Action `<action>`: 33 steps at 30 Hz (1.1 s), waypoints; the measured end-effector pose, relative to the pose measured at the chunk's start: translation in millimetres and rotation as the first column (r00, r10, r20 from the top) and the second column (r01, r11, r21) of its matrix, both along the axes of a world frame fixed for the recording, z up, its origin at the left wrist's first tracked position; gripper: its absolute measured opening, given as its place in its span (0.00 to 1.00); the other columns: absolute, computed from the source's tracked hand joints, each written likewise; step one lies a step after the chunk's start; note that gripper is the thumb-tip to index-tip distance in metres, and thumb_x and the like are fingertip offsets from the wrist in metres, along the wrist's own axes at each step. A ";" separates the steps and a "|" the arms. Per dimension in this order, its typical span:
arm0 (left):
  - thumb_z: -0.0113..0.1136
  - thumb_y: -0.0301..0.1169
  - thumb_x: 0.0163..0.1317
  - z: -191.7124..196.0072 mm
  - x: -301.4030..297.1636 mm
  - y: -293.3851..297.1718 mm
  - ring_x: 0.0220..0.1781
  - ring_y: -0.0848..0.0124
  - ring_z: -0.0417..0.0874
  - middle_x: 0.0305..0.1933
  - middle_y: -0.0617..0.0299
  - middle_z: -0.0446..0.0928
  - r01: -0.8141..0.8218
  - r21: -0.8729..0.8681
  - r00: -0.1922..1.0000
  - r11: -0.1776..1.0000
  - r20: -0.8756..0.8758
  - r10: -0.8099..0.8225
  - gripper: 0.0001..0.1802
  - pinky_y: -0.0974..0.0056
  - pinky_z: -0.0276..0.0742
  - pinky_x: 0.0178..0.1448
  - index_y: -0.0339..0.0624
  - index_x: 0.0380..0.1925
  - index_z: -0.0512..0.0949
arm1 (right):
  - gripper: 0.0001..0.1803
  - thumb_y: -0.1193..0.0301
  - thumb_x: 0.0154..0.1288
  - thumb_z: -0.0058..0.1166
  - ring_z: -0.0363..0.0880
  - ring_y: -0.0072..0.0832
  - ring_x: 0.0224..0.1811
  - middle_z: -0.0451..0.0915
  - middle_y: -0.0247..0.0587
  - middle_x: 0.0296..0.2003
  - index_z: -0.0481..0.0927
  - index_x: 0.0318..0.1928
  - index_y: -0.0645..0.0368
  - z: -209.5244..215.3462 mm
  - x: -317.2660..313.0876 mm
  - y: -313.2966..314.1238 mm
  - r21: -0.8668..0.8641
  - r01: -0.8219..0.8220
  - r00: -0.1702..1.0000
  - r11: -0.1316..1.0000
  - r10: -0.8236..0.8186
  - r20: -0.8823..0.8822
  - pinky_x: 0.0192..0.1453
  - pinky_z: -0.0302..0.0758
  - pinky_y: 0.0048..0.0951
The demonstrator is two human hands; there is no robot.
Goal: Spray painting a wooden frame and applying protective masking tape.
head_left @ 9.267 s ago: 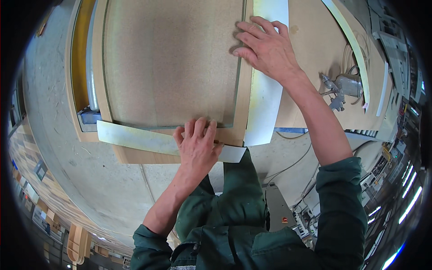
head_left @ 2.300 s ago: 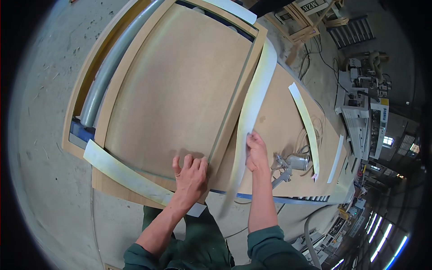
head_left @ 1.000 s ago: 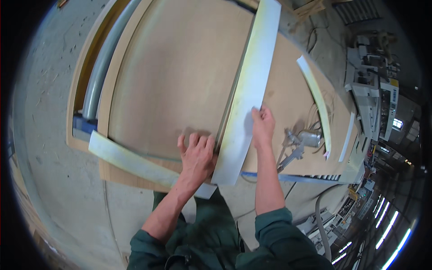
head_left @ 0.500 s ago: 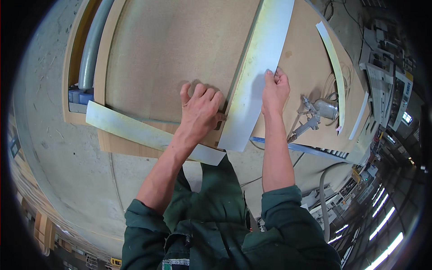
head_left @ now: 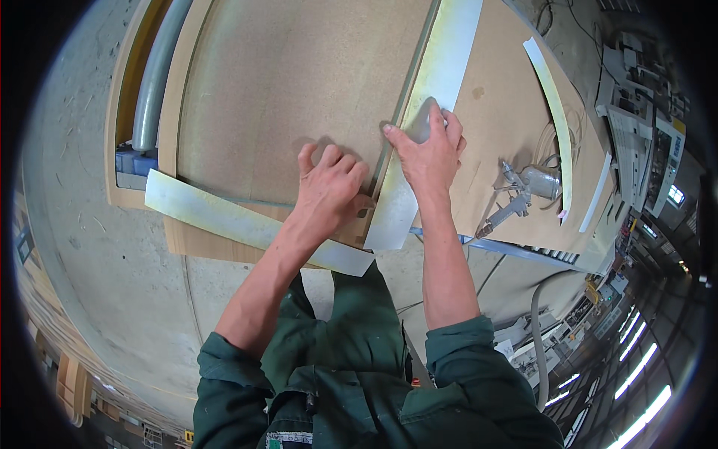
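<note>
My left hand (head_left: pixel 326 181) rests at the near right corner of a large brown panel (head_left: pixel 307 82). Its fingers are bent but apart, with the thumb reaching toward the panel's right edge. Along that edge lies a long white strip (head_left: pixel 441 63) with a yellowish tint on its left side. My right hand (head_left: pixel 431 150) lies over this strip, fingers spread on it and the thumb stretched left onto the panel's edge. A second white strip (head_left: pixel 209 212) runs along the panel's near edge, passing beneath my left forearm and overhanging at its right end.
A spray gun (head_left: pixel 516 198) with a metal cup lies on the brown board to the right. Beyond it are a narrow curved strip (head_left: pixel 555 112) and a short white strip (head_left: pixel 596 193). A grey cylinder (head_left: pixel 158 78) sits in a wooden frame (head_left: pixel 112 135) at left.
My right hand has let go of the long strip's right edge and moved left and slightly up onto its surface, fingers spreading. The strip has shifted slightly left against the panel. My left hand stays nearly still.
</note>
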State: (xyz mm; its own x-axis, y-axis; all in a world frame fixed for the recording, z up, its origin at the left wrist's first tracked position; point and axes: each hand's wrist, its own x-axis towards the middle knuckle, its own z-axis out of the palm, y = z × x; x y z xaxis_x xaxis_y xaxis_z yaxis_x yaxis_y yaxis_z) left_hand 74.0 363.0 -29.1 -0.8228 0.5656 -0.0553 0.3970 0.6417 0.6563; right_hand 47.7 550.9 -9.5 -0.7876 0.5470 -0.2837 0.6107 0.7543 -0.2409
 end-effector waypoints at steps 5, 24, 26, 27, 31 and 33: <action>0.68 0.27 0.49 8.2 50.9 -20.8 0.59 0.63 0.75 0.42 0.66 0.76 0.093 -0.098 0.995 0.991 -0.022 -0.096 0.13 0.37 0.48 0.78 0.49 0.37 0.82 | 0.53 0.44 0.52 0.76 0.63 0.50 0.75 0.65 0.44 0.75 0.73 0.76 0.51 1.0 0.2 0.3 0.002 0.001 1.000 1.000 -0.001 -0.018 0.77 0.68 0.50; 0.69 0.46 0.55 26.6 86.9 56.7 0.55 0.55 0.72 0.46 0.54 0.74 -0.520 -0.046 0.812 0.853 0.284 0.510 0.26 0.47 0.57 0.65 0.38 0.46 0.78 | 0.52 0.48 0.52 0.75 0.68 0.52 0.74 0.68 0.55 0.73 0.74 0.75 0.58 -7.3 -1.9 -2.1 0.041 -0.074 0.995 0.996 0.077 -0.063 0.80 0.63 0.46; 0.69 0.44 0.55 25.2 86.5 56.2 0.55 0.55 0.72 0.46 0.54 0.75 -0.542 -0.037 0.781 0.840 0.347 0.519 0.24 0.47 0.57 0.64 0.39 0.46 0.78 | 0.52 0.49 0.51 0.74 0.69 0.51 0.73 0.69 0.55 0.72 0.74 0.75 0.59 -7.7 -2.7 -4.3 0.060 -0.068 0.995 0.996 0.072 -0.069 0.79 0.64 0.45; 0.68 0.43 0.55 24.3 86.6 57.7 0.55 0.55 0.72 0.45 0.54 0.75 -0.553 -0.022 0.788 0.833 0.310 0.531 0.23 0.47 0.57 0.64 0.39 0.45 0.79 | 0.52 0.49 0.51 0.74 0.69 0.51 0.73 0.69 0.55 0.72 0.74 0.75 0.59 -8.6 -3.0 -4.0 0.060 -0.067 0.995 0.996 0.071 -0.069 0.79 0.64 0.45; 0.68 0.43 0.55 20.7 87.2 56.0 0.56 0.56 0.72 0.45 0.55 0.76 -0.533 -0.022 0.809 0.846 0.280 0.517 0.25 0.46 0.56 0.65 0.38 0.47 0.79 | 0.51 0.50 0.51 0.72 0.70 0.50 0.72 0.70 0.56 0.71 0.74 0.75 0.60 -11.3 -4.2 -2.8 0.100 -0.088 0.993 0.991 0.095 -0.069 0.79 0.65 0.43; 0.69 0.43 0.54 20.8 86.3 54.5 0.56 0.56 0.72 0.45 0.55 0.76 -0.535 0.008 0.811 0.845 0.285 0.511 0.25 0.46 0.56 0.65 0.38 0.47 0.80 | 0.51 0.50 0.51 0.72 0.70 0.50 0.72 0.71 0.56 0.71 0.74 0.75 0.60 -10.7 -3.8 -3.0 0.104 -0.087 0.993 0.991 0.094 -0.064 0.79 0.65 0.43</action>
